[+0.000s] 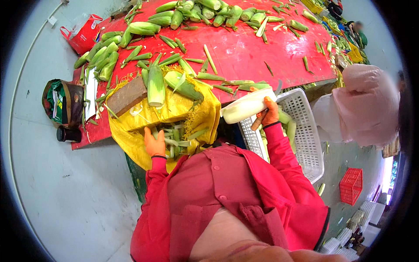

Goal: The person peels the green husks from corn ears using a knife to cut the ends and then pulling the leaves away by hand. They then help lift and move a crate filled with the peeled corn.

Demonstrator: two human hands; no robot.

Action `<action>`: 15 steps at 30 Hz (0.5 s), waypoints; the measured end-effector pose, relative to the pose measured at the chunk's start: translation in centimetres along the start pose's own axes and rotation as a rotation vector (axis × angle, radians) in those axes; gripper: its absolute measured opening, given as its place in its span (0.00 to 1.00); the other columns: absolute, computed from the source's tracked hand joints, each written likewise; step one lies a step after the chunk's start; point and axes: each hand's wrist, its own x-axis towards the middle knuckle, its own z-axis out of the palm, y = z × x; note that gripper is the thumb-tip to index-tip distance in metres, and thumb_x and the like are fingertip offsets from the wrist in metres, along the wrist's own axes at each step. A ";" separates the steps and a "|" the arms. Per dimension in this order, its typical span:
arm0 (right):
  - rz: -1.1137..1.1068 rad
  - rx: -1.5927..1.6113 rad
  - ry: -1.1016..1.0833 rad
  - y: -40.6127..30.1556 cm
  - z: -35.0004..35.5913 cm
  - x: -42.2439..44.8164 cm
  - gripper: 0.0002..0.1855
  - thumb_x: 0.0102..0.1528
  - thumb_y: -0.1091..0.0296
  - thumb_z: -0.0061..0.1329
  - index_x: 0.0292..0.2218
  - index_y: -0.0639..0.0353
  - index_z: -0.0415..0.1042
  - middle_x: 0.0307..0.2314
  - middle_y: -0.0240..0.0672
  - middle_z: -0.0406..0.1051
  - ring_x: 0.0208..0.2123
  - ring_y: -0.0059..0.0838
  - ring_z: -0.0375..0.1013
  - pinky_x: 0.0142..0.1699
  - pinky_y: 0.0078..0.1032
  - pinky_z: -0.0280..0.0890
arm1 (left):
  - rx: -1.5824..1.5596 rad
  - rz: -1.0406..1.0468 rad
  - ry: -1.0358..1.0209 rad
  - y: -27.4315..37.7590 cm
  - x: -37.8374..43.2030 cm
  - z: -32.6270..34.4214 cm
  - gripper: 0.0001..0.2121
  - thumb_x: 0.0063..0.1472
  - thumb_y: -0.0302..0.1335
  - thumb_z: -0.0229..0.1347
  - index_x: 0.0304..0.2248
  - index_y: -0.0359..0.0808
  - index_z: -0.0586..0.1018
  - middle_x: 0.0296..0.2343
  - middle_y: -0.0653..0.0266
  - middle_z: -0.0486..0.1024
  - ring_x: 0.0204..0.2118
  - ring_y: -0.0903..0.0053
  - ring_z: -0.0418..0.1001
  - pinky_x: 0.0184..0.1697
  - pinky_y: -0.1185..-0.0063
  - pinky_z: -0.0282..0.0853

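Observation:
My right hand [270, 113], in an orange glove, grips a knife by its wooden handle [258, 121]; its blade tip [279, 86] shows past a pale, peeled corn cob [247, 106] held in the same hand. The cob lies over the rim of a white plastic basket [302, 114] that holds pale green cobs. My left hand [154, 142], also gloved in orange, is over the mouth of a yellow woven sack [129, 122], fingers apart, near green husk scraps [176, 139] inside. Two green ears of corn [156, 86] and a brown block [127, 96] rest on the sack's far part.
A red-topped table [242, 59] bears many unpeeled ears [176, 18] and loose husk pieces. A dark bag [73, 104] and a dark jar [68, 134] stand at the left. A person in a pink top [366, 104] is close on the right, with a red crate [351, 186] on the floor.

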 end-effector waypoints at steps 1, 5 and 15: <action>-0.010 -0.033 0.021 0.2 0.5 0.1 0.37 0.47 0.45 0.49 0.47 0.70 0.66 0.30 0.38 0.74 0.15 0.17 0.66 0.14 0.13 0.57 | -0.075 0.074 -0.068 3.2 0.3 -0.6 0.32 0.52 0.36 0.60 0.53 0.29 0.64 0.51 0.48 0.64 0.52 0.61 0.64 0.54 0.73 0.58; -0.030 -0.091 -0.008 0.5 6.6 -0.8 0.27 0.44 0.50 0.51 0.39 0.64 0.70 0.22 0.32 0.73 0.12 0.17 0.65 0.14 0.14 0.58 | -0.436 0.482 -0.661 14.1 1.4 -0.9 0.41 0.52 0.41 0.62 0.57 0.27 0.55 0.54 0.50 0.59 0.58 0.65 0.57 0.60 0.73 0.51; 0.191 0.380 -0.211 2.3 8.1 0.1 0.35 0.49 0.50 0.46 0.48 0.75 0.64 0.32 0.45 0.74 0.16 0.22 0.68 0.16 0.14 0.57 | -1.787 -0.388 -0.854 16.0 0.9 0.5 0.25 0.63 0.47 0.45 0.29 0.28 0.75 0.21 0.57 0.72 0.28 0.72 0.73 0.42 0.73 0.70</action>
